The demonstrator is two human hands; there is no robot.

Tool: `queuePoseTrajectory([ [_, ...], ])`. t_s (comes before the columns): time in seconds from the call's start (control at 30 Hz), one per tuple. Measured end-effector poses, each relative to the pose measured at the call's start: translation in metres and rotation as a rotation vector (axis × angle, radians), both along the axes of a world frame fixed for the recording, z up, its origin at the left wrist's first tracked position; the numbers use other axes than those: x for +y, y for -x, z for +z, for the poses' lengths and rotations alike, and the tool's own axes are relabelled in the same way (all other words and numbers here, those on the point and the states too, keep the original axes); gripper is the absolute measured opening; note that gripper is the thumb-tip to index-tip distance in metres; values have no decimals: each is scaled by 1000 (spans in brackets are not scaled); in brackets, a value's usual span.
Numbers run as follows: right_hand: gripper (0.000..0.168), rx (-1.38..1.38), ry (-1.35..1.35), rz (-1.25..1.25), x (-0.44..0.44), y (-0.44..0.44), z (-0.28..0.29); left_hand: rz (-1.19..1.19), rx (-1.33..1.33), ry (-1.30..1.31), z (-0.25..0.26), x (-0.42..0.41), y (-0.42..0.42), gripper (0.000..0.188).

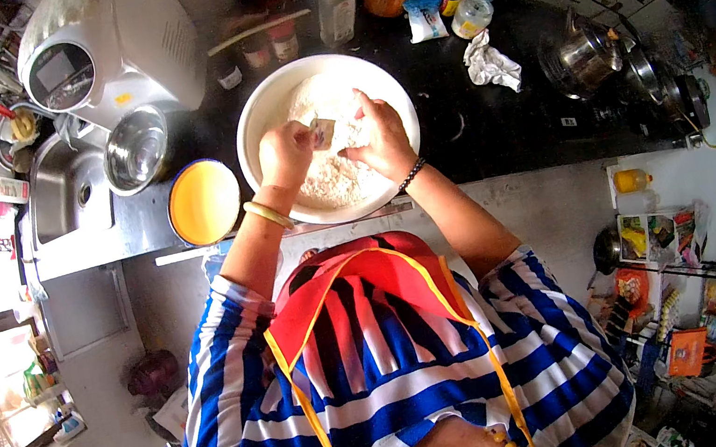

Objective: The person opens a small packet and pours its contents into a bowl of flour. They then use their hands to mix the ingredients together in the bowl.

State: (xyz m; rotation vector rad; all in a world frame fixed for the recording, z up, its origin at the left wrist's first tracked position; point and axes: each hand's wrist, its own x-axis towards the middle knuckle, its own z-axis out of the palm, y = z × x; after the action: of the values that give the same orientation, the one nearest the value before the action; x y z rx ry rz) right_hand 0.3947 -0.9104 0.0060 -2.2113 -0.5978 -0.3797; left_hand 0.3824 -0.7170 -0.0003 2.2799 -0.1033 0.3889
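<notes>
A large white basin [244,104] stands on the dark counter with a heap of pale flour [337,181] inside. Over the flour, my left hand [287,157] grips a small packet [323,134] between thumb and fingers. My right hand [384,137] hovers over the basin's right part, its fingers spread apart, and nothing shows between them. Just left of the basin is a bowl with yellow-orange contents or lining [204,202]; which of the two I cannot tell. Bright light washes out part of the flour.
A steel bowl [137,149] sits beside the sink [69,194] at left, below a white appliance [108,48]. Behind the basin stand bottles, among them a clear one [337,7]. To the right lie a blue-and-white bag [426,17], a glass jar [472,16], crumpled paper [492,62] and a metal pot [582,58].
</notes>
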Motion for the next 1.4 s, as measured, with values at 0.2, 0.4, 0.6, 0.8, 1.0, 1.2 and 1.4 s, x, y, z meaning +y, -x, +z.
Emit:
queuePoseTrajectory([
  [0.2,85,219,30,48,12,3,-6,-54,27,-9,8,-8,9,10],
  [0.4,106,47,31,83,14,5,-1,66,64,108,11,12,19,6],
  [0.6,47,146,-53,52,-25,15,-4,218,124,423,33,88,79,15],
  [0.8,33,230,-79,39,-50,36,-12,584,198,812,13,164,196,19],
  [1.0,31,285,-113,78,-41,43,-10,858,482,900,-84,181,282,17],
  [1.2,30,293,-64,113,-29,41,-3,952,657,957,-146,165,267,22],
  [1.4,29,286,-30,123,-21,43,3,868,761,617,-206,176,252,39],
])
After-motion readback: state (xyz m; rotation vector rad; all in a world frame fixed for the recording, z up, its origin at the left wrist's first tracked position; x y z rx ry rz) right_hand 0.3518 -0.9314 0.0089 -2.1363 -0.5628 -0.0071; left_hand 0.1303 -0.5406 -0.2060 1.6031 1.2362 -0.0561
